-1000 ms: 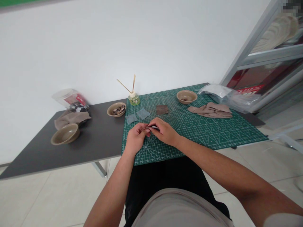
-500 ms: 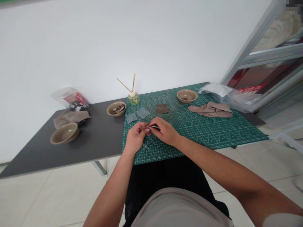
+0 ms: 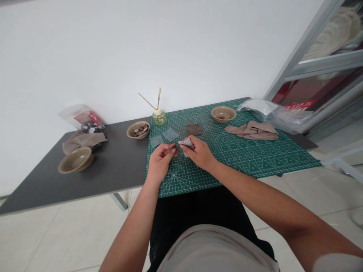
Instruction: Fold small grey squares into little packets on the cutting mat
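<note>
My left hand (image 3: 159, 161) is closed in a pinch over the green cutting mat (image 3: 227, 162), with a small dark brown piece (image 3: 175, 146) at its fingertips, mostly hidden by the fingers. Just right of it, my right hand (image 3: 200, 153) grips a folded pale grey sheet (image 3: 186, 143) that looks like sandpaper. The two hands are slightly apart. Beyond them on the mat lie two grey-blue squares (image 3: 170, 134) and a brown square (image 3: 194, 130), which also look like sandpaper.
A bowl of small dark and pale pieces (image 3: 130, 132) stands left of the reed diffuser (image 3: 159, 117). Another bowl (image 3: 224, 118) sits on the mat near a brown cloth (image 3: 255, 131) and a plastic bag (image 3: 272, 111). Farther left are a third bowl (image 3: 66, 166), a cloth (image 3: 85, 140) and a clear container (image 3: 76, 113).
My hands have drawn apart from touching. The right hand has turned up and away, so the folded grey sheet shows more; the left keeps its pinch.
</note>
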Demonstrator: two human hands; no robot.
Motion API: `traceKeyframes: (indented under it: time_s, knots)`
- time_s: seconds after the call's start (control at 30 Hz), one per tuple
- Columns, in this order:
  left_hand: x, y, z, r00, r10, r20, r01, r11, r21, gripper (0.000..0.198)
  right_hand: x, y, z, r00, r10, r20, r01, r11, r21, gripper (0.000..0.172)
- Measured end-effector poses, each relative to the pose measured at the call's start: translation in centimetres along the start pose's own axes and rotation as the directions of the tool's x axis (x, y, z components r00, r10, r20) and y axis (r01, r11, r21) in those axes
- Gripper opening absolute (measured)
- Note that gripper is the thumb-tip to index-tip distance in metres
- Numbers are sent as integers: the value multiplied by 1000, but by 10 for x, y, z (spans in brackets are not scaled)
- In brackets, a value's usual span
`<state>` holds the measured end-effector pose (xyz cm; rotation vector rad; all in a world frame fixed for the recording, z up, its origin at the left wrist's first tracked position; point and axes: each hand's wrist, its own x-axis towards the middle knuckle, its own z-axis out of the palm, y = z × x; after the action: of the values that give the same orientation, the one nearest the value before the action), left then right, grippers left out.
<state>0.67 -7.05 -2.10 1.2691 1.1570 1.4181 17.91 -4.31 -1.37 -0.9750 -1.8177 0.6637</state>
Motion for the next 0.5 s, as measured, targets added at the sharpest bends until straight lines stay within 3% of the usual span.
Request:
traceKeyframes:
  time_s: [0.2,0.5]
  knots:
    - [-1,-1,0,998,-54,32,54,998,20,22,0,-1,-1,996,-38,76,38,999,-2,7]
    - [0,0,-1,995,-94,-26,95,994,51,26,2,3,3,991,-54,123,57,998,-23,7]
